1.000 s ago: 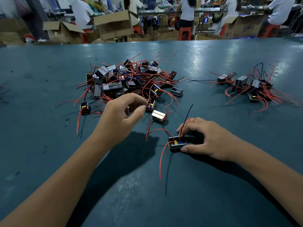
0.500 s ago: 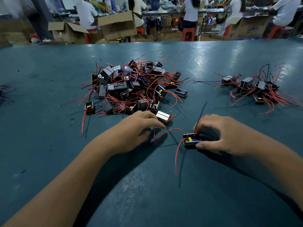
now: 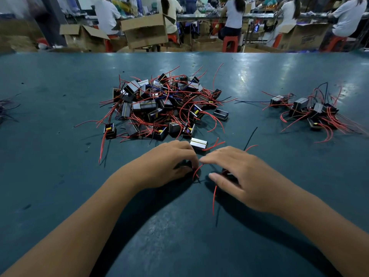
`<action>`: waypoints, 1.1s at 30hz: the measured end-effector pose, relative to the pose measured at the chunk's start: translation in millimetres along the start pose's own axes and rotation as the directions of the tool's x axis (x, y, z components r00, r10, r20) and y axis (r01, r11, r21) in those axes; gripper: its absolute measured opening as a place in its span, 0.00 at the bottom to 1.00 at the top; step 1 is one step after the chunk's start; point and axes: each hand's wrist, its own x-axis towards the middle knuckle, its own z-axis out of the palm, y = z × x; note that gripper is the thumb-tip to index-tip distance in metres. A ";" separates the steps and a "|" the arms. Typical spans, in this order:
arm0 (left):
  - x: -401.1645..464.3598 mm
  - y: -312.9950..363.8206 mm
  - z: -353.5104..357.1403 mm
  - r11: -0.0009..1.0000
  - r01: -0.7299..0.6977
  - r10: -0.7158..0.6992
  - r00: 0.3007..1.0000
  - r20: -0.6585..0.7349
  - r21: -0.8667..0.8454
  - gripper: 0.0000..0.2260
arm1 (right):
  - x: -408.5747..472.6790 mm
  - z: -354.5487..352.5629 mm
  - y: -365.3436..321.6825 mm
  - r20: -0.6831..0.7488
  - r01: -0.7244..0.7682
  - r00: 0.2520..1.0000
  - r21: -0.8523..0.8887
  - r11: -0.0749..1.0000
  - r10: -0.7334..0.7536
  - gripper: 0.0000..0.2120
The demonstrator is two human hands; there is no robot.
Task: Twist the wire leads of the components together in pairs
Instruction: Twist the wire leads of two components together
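Far to your left a few dark loose wires [image 3: 8,108] lie at the edge of the teal table [image 3: 50,176]. Ahead sits the big pile of components [image 3: 159,106]: small black blocks with silver sides and yellow tabs, red leads splaying out all round, a few black and blue ones among them. One silver-topped component [image 3: 198,143] lies apart, just beyond your fingertips. Your left hand [image 3: 169,164] is curled knuckles-up over something dark, and a red lead [image 3: 196,171] loops out at its fingertips; whether you actually pinch it, I cannot tell. Your right hand [image 3: 245,176] lies flatter, thumb and fingers bent round a black component [image 3: 229,174] mostly hidden beneath your palm, with one red lead [image 3: 214,198] trailing toward you and a black lead [image 3: 250,137] rising behind the knuckles. Well off to the right lies a smaller heap of components [image 3: 311,110]
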 end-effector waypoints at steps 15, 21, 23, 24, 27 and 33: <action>10.5 -5.4 10.8 0.994 0.111 -0.105 0.952 -0.287 0.006 0.15 | -12.7 -21.2 14.8 -0.147 -0.064 0.986 0.057 0.996 0.072 0.07; 21.3 -11.2 23.0 0.979 0.191 -0.174 0.964 -0.202 0.068 0.25 | -11.0 -19.6 14.5 -0.158 -0.092 0.982 0.045 0.995 0.098 0.06; 23.8 -11.0 22.8 0.975 0.208 -0.185 0.955 -0.231 0.079 0.25 | -11.2 -18.7 15.2 -0.163 -0.106 0.980 0.048 0.993 0.112 0.05; 24.5 -10.6 22.6 0.974 0.213 -0.188 0.950 -0.249 0.079 0.24 | -11.1 -18.3 15.5 -0.166 -0.114 0.979 0.051 0.992 0.121 0.05; 24.6 -10.1 21.8 0.968 0.240 -0.210 0.933 -0.292 0.070 0.21 | -10.4 -16.8 16.9 -0.188 -0.135 0.972 0.050 0.990 0.143 0.06; 25.4 -7.7 15.7 0.938 0.327 -0.270 0.896 -0.353 0.112 0.14 | -8.5 -13.5 20.3 -0.227 -0.208 0.949 0.077 0.975 0.221 0.04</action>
